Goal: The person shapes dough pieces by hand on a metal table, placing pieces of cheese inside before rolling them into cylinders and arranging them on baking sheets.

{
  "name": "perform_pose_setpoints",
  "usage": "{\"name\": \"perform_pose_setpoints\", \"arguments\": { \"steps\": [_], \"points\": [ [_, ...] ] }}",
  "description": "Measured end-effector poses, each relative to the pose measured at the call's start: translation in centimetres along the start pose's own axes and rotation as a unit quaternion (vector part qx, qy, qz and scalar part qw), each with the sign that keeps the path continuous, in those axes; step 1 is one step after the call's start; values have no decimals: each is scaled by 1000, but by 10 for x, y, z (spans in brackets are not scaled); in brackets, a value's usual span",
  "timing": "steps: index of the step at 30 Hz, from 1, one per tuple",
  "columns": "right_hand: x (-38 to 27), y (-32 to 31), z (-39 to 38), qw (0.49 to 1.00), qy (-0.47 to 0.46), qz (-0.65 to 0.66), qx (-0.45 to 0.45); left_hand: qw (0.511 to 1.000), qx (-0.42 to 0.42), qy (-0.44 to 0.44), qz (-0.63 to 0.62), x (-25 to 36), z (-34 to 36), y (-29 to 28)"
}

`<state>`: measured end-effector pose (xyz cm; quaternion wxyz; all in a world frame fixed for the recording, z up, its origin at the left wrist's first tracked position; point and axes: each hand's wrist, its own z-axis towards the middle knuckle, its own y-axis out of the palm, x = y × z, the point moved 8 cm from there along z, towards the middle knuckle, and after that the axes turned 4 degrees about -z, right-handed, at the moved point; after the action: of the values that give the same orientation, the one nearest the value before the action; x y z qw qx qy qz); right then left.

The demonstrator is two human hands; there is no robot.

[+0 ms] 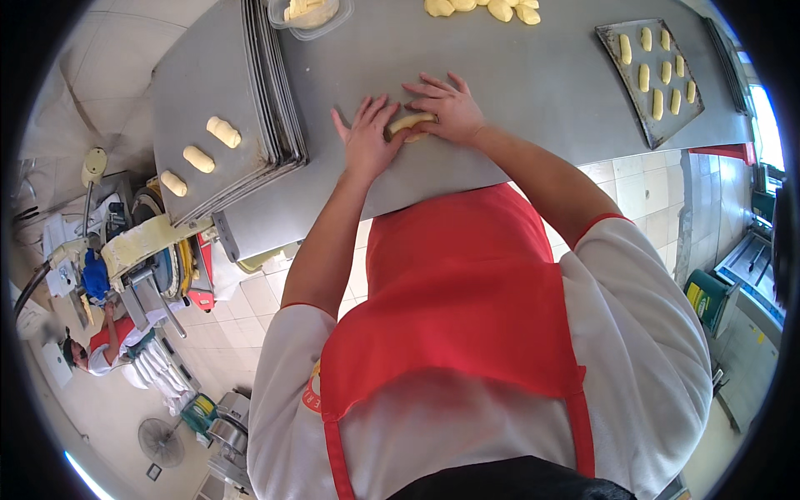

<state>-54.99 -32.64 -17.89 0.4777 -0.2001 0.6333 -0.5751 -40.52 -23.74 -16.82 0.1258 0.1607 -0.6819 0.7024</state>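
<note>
A small piece of pale yellow dough (412, 122) lies on the grey metal worktable (358, 50) in front of me, with darker patches along its edges. My left hand (369, 143) is at its left end, thumb against the dough and fingers reaching forward. From the other side my right hand (450, 110) takes the right end, its thumb close under the dough and its other fingers spread out ahead. Both hands have the piece between them, low on the tabletop. I cannot make out what the darker patches are.
On the left, a stack of metal trays (271, 92) carries three dough rolls (198, 159). A plastic tub (312, 15) and several dough pieces (483, 8) sit at the far edge. To the right lies a dark baking tray (637, 100) with several rolls. A co-worker (108, 342) is at lower left.
</note>
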Motion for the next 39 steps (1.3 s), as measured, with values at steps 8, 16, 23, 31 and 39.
{"name": "perform_pose_setpoints", "arguments": {
  "steps": [8,16,23,31,39],
  "points": [
    [2,-7,-4,1000,-10,-2,3,998,-60,-4,3,12,-1,-5],
    [-8,-5,-9,999,-26,-31,-20,997,-72,25,-4,7,-15,8],
    [-15,4,-15,993,-17,-39,-111,1000,21,20,11,-1,-19,7],
    [-26,2,-24,998,-1,-42,-57,997,69,27,-1,6,-28,4],
    [-21,-11,-42,993,93,18,63,987,128,-30,-92,9,-44,4]
  ]
}}
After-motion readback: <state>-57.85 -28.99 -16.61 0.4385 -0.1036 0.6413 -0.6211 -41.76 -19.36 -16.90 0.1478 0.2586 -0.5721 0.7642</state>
